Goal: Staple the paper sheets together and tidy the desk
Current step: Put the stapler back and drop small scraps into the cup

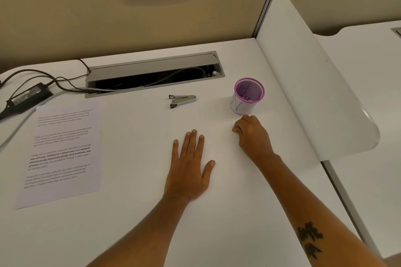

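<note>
Two bare forearms reach over the white bench (134,212): the left hand (188,169) lies flat, fingers spread, its grip released and empty; the right hand (252,134) rests loosely curled, grasping nothing, knuckles just short of a purple mesh pen cup wrapped in white paper (247,96). Beyond the left hand, well apart, sits a small silver metal stapler (183,100). Printed white paper sheets (63,151) lie far to the left, near a black power adapter (28,96).

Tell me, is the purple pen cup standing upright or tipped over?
Upright. The pen cup stands on its base on the desk, its open rim facing up.
</note>
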